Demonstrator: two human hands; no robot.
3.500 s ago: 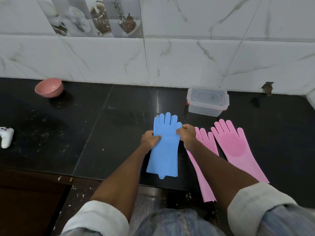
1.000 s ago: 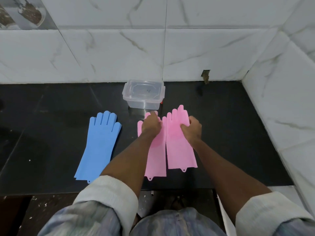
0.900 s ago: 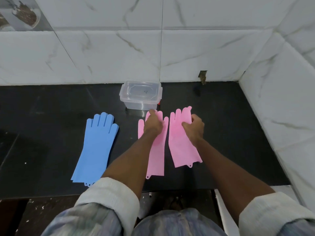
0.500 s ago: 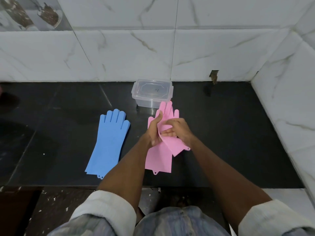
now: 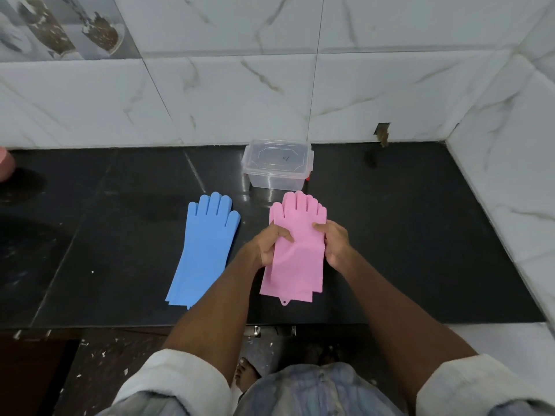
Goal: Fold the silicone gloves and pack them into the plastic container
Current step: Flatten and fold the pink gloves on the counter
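The two pink silicone gloves (image 5: 295,259) lie stacked one on the other on the black counter (image 5: 420,250), fingers pointing to the wall. My left hand (image 5: 268,243) grips their left edge near the palm, thumb on top. My right hand (image 5: 335,241) grips the right edge the same way. The blue gloves (image 5: 207,247) lie flat, stacked, to the left, untouched. The clear plastic container (image 5: 277,163) stands just beyond the pink fingertips with its lid on.
White marble-look tiled walls close the counter at the back and on the right. A pink bowl (image 5: 4,165) peeks in at the far left edge. The counter's front edge runs just below the glove cuffs.
The pink gloves lay side by side a second ago. My right hand lifted the right one over onto the left one, and both hands now hold the stack's edges.
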